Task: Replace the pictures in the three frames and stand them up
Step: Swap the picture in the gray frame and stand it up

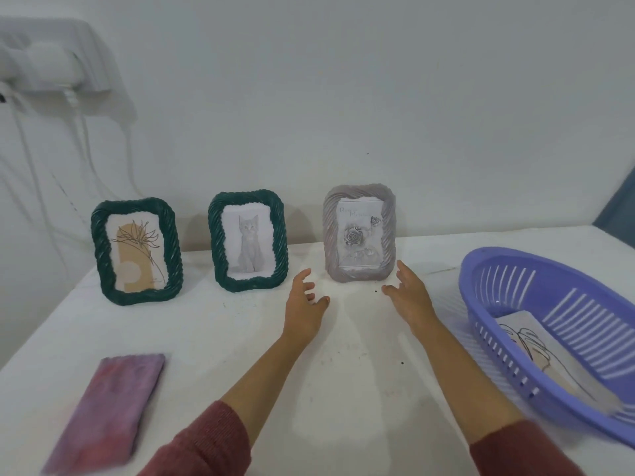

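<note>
Three picture frames stand upright in a row at the back of the white table. The left green frame (136, 250) shows a line-drawn flower on tan. A grey kitten fills the middle green frame (248, 240). At the right, the pale grey frame (359, 232) holds a rose picture. My left hand (305, 305) and my right hand (409, 292) hover just in front of the grey frame, one on each side, fingers relaxed, touching nothing.
A purple slotted plastic basket (536, 286) sits at the right with a line-drawing picture (525, 341) inside. A folded pink-purple cloth (106, 410) lies at the near left. White cables (79, 139) hang down the wall at far left.
</note>
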Demonstrator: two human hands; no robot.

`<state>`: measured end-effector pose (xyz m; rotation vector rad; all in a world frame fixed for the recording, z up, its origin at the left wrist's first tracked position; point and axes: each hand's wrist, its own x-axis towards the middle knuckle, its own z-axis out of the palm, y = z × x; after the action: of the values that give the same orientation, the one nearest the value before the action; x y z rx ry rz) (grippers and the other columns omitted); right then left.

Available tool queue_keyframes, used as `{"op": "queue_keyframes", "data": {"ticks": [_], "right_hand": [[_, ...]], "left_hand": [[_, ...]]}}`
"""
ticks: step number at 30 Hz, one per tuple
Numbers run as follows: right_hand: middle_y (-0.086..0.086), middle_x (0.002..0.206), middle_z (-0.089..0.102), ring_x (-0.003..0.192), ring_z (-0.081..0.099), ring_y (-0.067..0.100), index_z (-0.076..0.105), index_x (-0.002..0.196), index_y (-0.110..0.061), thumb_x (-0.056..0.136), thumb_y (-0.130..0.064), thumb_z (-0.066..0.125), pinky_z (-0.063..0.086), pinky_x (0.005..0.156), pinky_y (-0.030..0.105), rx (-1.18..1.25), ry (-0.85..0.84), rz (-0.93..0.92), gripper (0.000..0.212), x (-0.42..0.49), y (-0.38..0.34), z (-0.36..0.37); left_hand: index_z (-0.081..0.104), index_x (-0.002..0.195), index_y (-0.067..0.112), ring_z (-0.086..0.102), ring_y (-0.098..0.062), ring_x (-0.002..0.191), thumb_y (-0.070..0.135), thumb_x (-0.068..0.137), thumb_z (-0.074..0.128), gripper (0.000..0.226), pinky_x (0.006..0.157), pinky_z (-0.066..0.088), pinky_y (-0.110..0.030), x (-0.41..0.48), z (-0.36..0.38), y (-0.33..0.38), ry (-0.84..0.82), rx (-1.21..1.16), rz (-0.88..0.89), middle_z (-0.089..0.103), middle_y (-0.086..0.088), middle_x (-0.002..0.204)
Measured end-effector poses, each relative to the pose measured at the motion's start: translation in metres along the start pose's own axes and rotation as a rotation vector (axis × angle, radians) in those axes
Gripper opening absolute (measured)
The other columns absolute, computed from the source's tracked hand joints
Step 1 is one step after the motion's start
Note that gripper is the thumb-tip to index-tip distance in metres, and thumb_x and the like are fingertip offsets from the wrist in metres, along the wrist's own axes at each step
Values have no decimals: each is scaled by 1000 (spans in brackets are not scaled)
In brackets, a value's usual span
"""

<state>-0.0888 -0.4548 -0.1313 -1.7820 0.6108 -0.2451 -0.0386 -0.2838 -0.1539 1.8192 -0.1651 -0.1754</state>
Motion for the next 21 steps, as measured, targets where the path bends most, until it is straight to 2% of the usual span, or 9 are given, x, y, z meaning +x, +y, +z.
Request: {"op": "queue_keyframes", "data": {"ticks": [2,8,11,13,15,17,19,21], "right_hand": [[3,149,34,131,40,23,25,144,-24,89,-10,52,34,95,27,-123,-20,-30,64,-22,1,5],[-4,153,28,140,28,14,32,142,-23,91,-14,51,23,112,26,-372,-144,-163,55,-98,13,15],[-8,149,33,138,31,9,44,135,-24,91,-17,53,21,112,23,-452,-174,-221,45,-146,21,7],[-16,140,40,132,37,4,53,127,-26,90,-18,56,22,114,22,-500,-170,-290,38,-179,28,-7],[-23,127,44,122,42,-2,59,118,-29,86,-16,61,23,107,14,-568,-86,-374,34,-209,33,-29],[-16,116,57,109,49,-2,67,107,-24,77,-6,70,25,95,7,-661,121,-475,35,-226,34,-58],[2,103,69,97,51,6,71,98,-13,69,2,75,33,87,16,-736,329,-523,33,-233,33,-90],[13,98,69,95,54,19,70,97,-6,70,-2,72,39,85,29,-808,447,-531,28,-232,30,-122]], "left_hand": [[37,134,22,47,-16,104,9,87,60,54,89,39,-24,-19,-12,-4,-21,105,24,47,-5,127],[45,129,25,45,-13,119,18,89,56,42,102,34,-23,-88,-58,-17,-78,365,73,44,2,135],[51,120,28,43,-6,111,16,89,57,34,92,34,-13,-130,-73,-22,-111,376,90,45,5,129],[51,104,39,45,-6,108,13,86,59,33,82,37,-7,-160,-71,-25,-135,376,131,47,7,123],[44,91,48,48,-5,107,12,84,60,40,81,38,-5,-186,-59,-25,-169,378,167,48,11,114],[43,89,50,49,-1,102,15,85,58,38,79,35,1,-207,-38,-18,-233,347,164,45,20,108],[45,95,46,47,4,95,18,88,55,31,76,33,4,-221,-12,-9,-315,289,142,43,24,106],[47,105,39,46,4,89,20,90,53,25,71,34,4,-225,13,1,-381,250,108,47,16,108]]}}
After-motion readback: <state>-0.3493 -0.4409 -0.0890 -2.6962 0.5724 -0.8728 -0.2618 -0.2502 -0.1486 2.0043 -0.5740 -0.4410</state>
